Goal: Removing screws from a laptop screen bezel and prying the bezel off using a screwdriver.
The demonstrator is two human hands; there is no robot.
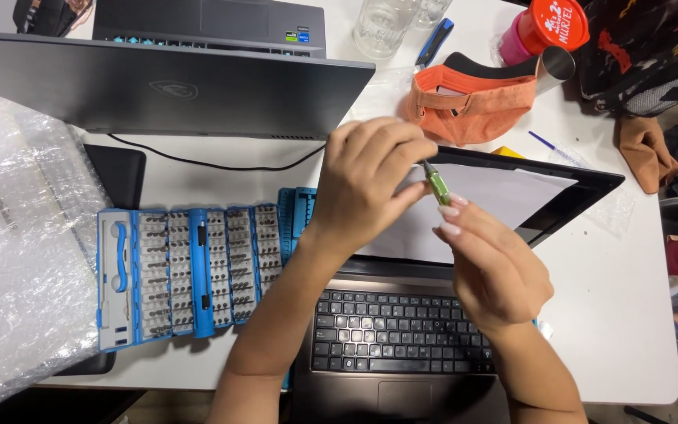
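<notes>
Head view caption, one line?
Both hands, left hand and right hand, grip a green screwdriver over an open laptop.

There is one view, from a camera worn on the person's head, looking steeply down and slightly forward over a white table (614, 314). It sits close: both forearms enter from the bottom edge, and the hands fill the middle. The near laptop (402, 338) is cut off by the lower border, a second laptop (166, 86) lies toward the top (its far end out of frame), and bubble wrap (17, 235) crowds the left edge.
</notes>
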